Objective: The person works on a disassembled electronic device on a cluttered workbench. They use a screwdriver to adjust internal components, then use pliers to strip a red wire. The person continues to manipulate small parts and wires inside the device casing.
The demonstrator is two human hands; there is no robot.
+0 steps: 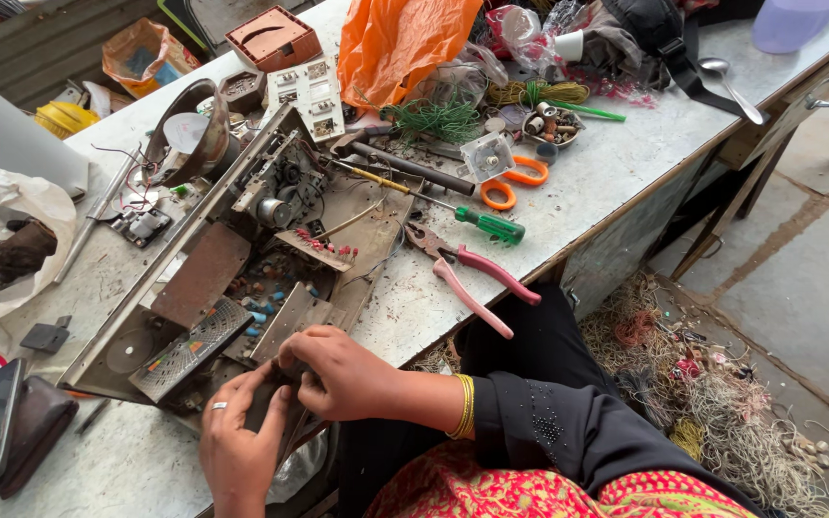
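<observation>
Both hands, left hand [238, 443] and right hand [338, 374], are pinched tight around a small dark part at the near edge of the gutted radio chassis [232, 269] hanging off the table [616, 163], so yanking could probably tip it floorward.

Soft, even daylight, faint shadows, sharp focus, mild wide-angle edge distortion.

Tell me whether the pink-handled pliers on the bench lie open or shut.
Open. The pink-handled pliers lie flat on the bench with the two handles spread well apart; the jaws point toward the green screwdriver.
</observation>
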